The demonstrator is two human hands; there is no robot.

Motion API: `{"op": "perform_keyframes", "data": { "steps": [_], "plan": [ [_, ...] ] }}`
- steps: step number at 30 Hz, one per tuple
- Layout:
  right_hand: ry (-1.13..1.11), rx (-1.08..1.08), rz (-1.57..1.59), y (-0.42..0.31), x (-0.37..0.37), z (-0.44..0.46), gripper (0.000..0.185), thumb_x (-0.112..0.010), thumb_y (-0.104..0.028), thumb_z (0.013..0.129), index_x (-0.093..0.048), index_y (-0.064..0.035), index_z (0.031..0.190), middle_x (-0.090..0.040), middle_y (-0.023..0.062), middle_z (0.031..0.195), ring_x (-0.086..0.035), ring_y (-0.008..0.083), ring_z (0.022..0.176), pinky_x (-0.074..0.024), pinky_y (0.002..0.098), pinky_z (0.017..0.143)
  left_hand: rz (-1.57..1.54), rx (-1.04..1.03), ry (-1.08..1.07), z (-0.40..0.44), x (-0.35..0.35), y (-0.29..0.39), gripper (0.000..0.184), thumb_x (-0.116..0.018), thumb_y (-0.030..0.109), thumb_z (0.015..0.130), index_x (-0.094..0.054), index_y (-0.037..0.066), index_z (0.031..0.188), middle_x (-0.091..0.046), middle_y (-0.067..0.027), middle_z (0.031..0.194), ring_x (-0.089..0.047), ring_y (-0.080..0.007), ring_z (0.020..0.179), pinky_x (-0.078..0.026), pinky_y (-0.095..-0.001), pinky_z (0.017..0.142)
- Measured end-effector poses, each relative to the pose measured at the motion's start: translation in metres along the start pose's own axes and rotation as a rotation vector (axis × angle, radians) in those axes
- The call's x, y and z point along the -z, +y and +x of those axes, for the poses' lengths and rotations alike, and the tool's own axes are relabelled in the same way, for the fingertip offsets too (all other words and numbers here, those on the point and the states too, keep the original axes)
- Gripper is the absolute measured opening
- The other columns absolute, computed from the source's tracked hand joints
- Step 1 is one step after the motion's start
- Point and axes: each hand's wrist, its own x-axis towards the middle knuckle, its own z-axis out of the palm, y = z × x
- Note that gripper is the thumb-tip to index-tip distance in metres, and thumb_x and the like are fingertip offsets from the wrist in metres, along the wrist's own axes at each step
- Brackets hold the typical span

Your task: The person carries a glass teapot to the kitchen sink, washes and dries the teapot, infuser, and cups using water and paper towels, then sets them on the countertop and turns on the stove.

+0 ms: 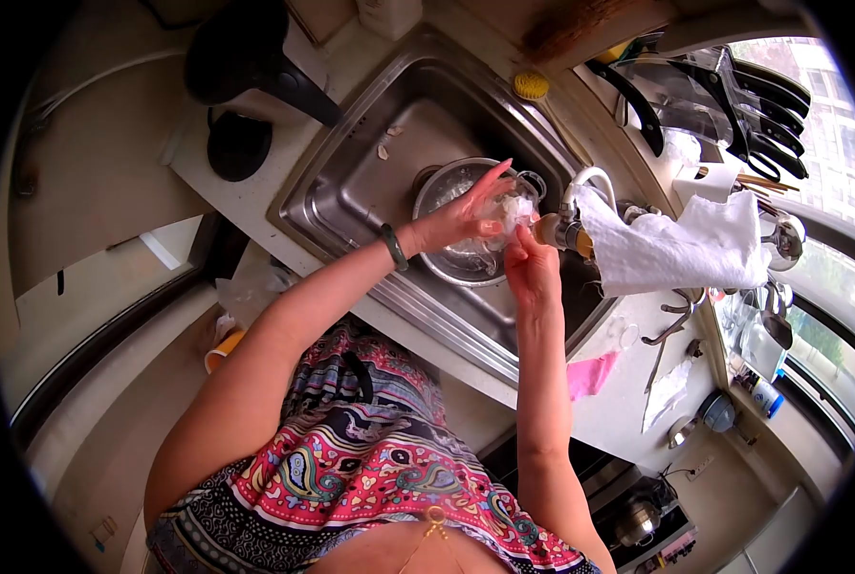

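Observation:
Over the sink, my left hand (456, 222), with a dark bangle at the wrist, curls around a clear, glass-like vessel (496, 199). My right hand (533, 263) meets it from the right, its fingers closed on a white crumpled wad (516, 210) at the vessel. Whether the wad is cloth or paper I cannot tell. Beneath both hands sits a round metal basin (437, 260) with water in it. The tap (563, 232) reaches in just right of my right hand.
The steel sink (351, 182) surrounds the basin, with small pale scraps on its floor. A white cloth (676, 244) hangs over the tap. A kettle (255, 67) stands at the left, a yellow brush (531, 87) behind, knives (777, 110) and a pink cloth (590, 375) at the right.

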Motion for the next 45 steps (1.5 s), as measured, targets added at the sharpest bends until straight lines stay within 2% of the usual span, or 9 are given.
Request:
{"op": "perform_keyframes", "data": {
  "steps": [7,9,12,14,19,22,31,37,45],
  "plan": [
    [-0.196,0.145,-0.828,0.007,0.002,-0.007,0.027,-0.063,-0.010,0.088,-0.057,-0.0016,0.113,-0.061,0.0018,0.086,-0.048,0.0051,0.060,-0.0349,0.0195,0.051,-0.329,0.261,-0.041,0.001,0.007,0.009,0.099,-0.072,0.046,0.076,-0.014,0.015,0.150,-0.026,-0.0062,0.149,-0.035,-0.0226,0.134,-0.034,-0.0370,0.107],
    [-0.309,-0.136,0.026,-0.003,0.015,0.003,0.025,-0.060,-0.005,0.089,-0.056,0.0012,0.113,-0.062,0.0041,0.093,-0.052,0.0056,0.066,-0.0391,0.0184,0.052,0.024,0.020,-0.045,0.003,0.006,0.000,0.100,-0.073,0.047,0.075,-0.016,0.011,0.149,-0.029,-0.0072,0.147,-0.036,-0.0217,0.133,-0.031,-0.0351,0.109],
    [-0.180,-0.107,0.291,0.004,0.016,0.008,0.024,-0.060,-0.003,0.089,-0.057,0.0028,0.111,-0.062,0.0055,0.095,-0.053,0.0078,0.069,-0.0453,0.0183,0.057,-0.111,0.018,0.015,-0.001,-0.004,0.004,0.095,-0.070,0.045,0.078,-0.016,0.010,0.148,-0.033,-0.0084,0.143,-0.037,-0.0214,0.131,-0.038,-0.0340,0.102],
    [-0.041,0.226,-0.320,0.005,0.013,-0.004,0.022,-0.060,-0.003,0.089,-0.058,0.0035,0.109,-0.063,0.0070,0.098,-0.058,0.0108,0.076,-0.0508,0.0204,0.066,-0.267,0.072,0.147,-0.005,0.000,-0.004,0.083,-0.066,0.040,0.083,-0.018,0.019,0.147,-0.036,-0.0056,0.138,-0.045,-0.0225,0.123,-0.050,-0.0397,0.089],
    [0.078,0.346,-0.559,0.010,0.012,-0.018,0.016,-0.065,-0.002,0.086,-0.065,0.0034,0.101,-0.063,0.0083,0.106,-0.061,0.0148,0.095,-0.0502,0.0252,0.079,-0.409,0.145,0.186,-0.006,0.007,-0.003,0.081,-0.062,0.054,0.083,-0.021,0.024,0.146,-0.024,0.0013,0.148,-0.035,-0.0253,0.132,-0.045,-0.0483,0.096],
    [-0.101,0.968,-1.149,0.031,0.000,-0.010,0.032,-0.070,-0.003,0.081,-0.064,-0.0047,0.112,-0.066,0.0043,0.097,-0.059,0.0122,0.097,-0.0471,0.0291,0.080,-0.353,0.095,0.303,0.004,-0.004,-0.019,0.074,-0.058,0.054,0.086,-0.023,0.025,0.144,-0.026,-0.0009,0.145,-0.039,-0.0262,0.128,-0.045,-0.0503,0.094],
    [0.077,0.451,-0.259,0.024,0.002,0.042,0.027,-0.055,-0.028,0.096,-0.058,-0.0045,0.108,-0.062,0.0052,0.098,-0.060,0.0148,0.086,-0.0493,0.0285,0.076,-0.256,0.105,0.238,-0.013,-0.026,-0.012,0.081,-0.068,0.040,0.082,-0.022,0.019,0.145,-0.031,-0.0042,0.142,-0.042,-0.0228,0.123,-0.046,-0.0428,0.094],
    [-0.161,0.002,0.153,0.023,0.049,0.054,0.030,-0.054,-0.028,0.095,-0.055,-0.0050,0.115,-0.060,0.0115,0.112,-0.062,0.0250,0.100,-0.0555,0.0420,0.082,1.072,-0.376,0.092,-0.003,-0.035,0.007,0.089,-0.084,0.032,0.058,-0.043,0.015,0.135,-0.038,-0.0180,0.133,-0.037,-0.0363,0.125,-0.033,-0.0442,0.107],
    [-0.279,-0.226,0.461,0.033,0.039,0.062,0.037,-0.061,-0.025,0.092,-0.050,-0.0033,0.121,-0.051,0.0181,0.128,-0.051,0.0354,0.118,-0.0505,0.0523,0.092,0.887,-0.226,0.386,-0.013,-0.006,0.024,0.086,-0.079,0.023,0.066,-0.034,0.010,0.138,-0.037,-0.0139,0.134,-0.045,-0.0268,0.118,-0.044,-0.0390,0.096]
  ]
}}
